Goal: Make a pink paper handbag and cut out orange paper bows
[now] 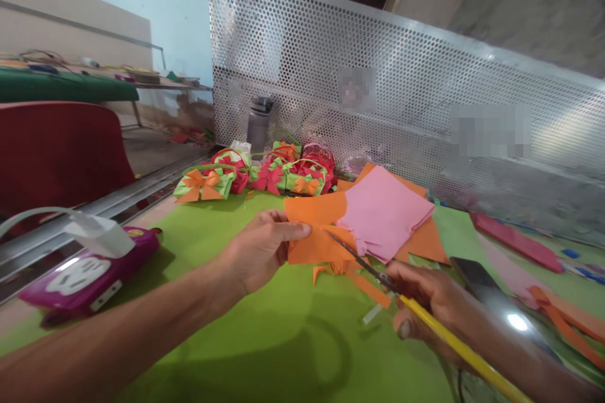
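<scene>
My left hand [265, 245] pinches an orange sheet of paper [309, 206] between thumb and fingers, holding it above the green work surface [265, 340]. My right hand [423, 296] is closed around scissors [362, 261] with dark, narrow blades and a long yellow handle part. The blade tip lies at the middle of the orange sheet, where a cut edge shows. My fingers partly hide the grip. Just behind is a stack of pink paper squares [387, 208], lying over more orange paper [428, 239]. Orange scraps [368, 284] lie below the sheet.
Small paper baskets with bows [269, 175] stand at the back beside a grey bottle [259, 126]. A purple power strip [94, 277] with a white charger [101, 234] sits left. A phone [486, 283] lies right. A perforated metal panel [302, 56] rises behind.
</scene>
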Tool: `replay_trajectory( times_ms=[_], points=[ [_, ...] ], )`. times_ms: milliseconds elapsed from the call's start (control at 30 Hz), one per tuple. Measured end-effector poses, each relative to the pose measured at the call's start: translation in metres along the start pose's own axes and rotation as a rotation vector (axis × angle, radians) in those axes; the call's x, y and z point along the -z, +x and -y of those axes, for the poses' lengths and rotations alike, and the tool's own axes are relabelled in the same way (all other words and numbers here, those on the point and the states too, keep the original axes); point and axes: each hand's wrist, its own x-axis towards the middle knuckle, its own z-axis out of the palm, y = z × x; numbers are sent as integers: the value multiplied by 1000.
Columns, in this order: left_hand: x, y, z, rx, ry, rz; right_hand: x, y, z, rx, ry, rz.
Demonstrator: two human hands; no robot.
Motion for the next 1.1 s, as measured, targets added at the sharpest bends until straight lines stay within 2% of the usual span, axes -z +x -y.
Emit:
replay_trajectory(
  times_ms=[367,767,933,1100],
  points=[
    [2,1,0,24,23,20,-1,-1,-2,1,-30,-3],
    [6,3,7,29,-40,74,-13,3,-14,81,141,35],
    [7,4,8,15,-31,127,-14,4,-14,84,100,14],
    [7,4,8,15,-7,132,-12,3,-10,64,-9,-18]
  ],
)
